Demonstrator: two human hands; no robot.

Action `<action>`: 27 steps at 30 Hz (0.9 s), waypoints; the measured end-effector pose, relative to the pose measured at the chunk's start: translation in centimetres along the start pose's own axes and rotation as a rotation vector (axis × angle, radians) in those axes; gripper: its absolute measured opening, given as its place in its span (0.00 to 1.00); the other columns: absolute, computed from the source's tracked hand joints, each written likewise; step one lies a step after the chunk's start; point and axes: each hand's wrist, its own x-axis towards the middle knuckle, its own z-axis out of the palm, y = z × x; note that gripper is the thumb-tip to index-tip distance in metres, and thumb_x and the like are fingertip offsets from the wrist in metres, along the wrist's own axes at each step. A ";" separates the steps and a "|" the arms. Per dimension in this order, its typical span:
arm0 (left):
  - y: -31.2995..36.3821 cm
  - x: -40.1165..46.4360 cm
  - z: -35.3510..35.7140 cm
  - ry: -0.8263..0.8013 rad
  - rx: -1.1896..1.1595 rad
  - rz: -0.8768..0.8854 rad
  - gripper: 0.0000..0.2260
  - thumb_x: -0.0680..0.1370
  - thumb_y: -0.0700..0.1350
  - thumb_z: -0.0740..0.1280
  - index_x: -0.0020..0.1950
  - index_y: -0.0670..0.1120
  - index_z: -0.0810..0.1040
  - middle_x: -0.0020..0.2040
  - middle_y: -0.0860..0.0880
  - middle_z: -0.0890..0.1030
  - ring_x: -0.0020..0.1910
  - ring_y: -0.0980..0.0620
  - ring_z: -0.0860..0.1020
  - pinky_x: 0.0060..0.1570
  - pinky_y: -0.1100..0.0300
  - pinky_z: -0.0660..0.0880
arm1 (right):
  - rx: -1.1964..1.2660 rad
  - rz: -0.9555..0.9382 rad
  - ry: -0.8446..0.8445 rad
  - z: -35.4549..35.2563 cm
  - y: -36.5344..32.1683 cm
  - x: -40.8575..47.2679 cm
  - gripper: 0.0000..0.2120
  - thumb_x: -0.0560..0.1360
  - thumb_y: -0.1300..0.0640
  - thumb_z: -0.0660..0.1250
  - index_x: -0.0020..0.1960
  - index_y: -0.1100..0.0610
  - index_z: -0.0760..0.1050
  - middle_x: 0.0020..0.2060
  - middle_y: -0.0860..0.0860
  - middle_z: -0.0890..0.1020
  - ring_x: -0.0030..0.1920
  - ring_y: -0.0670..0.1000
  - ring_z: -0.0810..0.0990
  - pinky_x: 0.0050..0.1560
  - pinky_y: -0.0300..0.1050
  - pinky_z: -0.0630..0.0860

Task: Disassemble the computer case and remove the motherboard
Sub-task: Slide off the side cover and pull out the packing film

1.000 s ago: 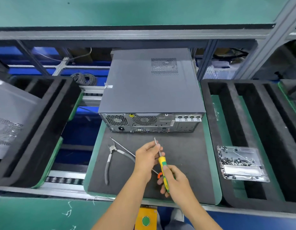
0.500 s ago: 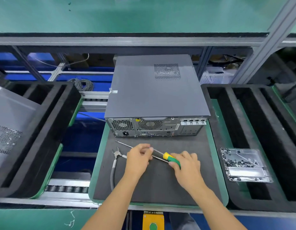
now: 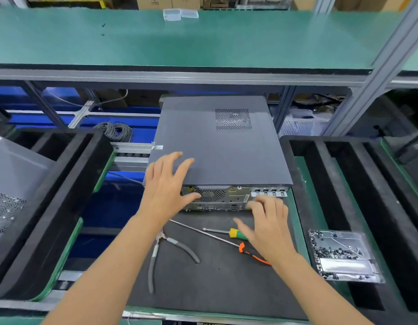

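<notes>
Green shelving (image 3: pixel 179 38) runs across the back of the station, and below it a dark foam mat (image 3: pixel 222 285) on a green-edged tray carries the work. At the mat's far edge sits the computer case (image 3: pixel 217 146), lying flat with its grey cover on and its rear port panel facing the person.

Their left hand (image 3: pixel 165 188) is at the case's near left corner, fingers spread wide, the fingertips over the cover and the thumb across the rear panel; whether it presses down I cannot tell. Their right hand (image 3: pixel 269 221) is at the near right part of the rear panel, fingers loosely fanned and blurred, holding nothing.

On the mat's near half lie the tools: grey-handled pliers (image 3: pixel 167 252) toward the left, a long screwdriver with an orange handle (image 3: pixel 246 250) running diagonally, and a shorter yellow-and-green screwdriver (image 3: pixel 233 232) just beyond it, both partly under the right hand.

Black foam trays flank the mat. On the right tray (image 3: pixel 339 184) sits a clear plastic box of screws (image 3: pixel 341 256); the left tray (image 3: pixel 62 184) holds a grey panel (image 3: pixel 13 174).
</notes>
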 end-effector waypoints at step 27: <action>-2.3 2.8 -0.9 -0.556 0.245 0.177 0.40 0.75 0.69 0.56 0.80 0.52 0.48 0.79 0.47 0.54 0.78 0.44 0.52 0.70 0.35 0.57 | -0.302 -0.297 -0.682 -3.0 1.6 11.3 0.37 0.80 0.46 0.62 0.79 0.57 0.45 0.78 0.57 0.50 0.78 0.59 0.46 0.76 0.56 0.52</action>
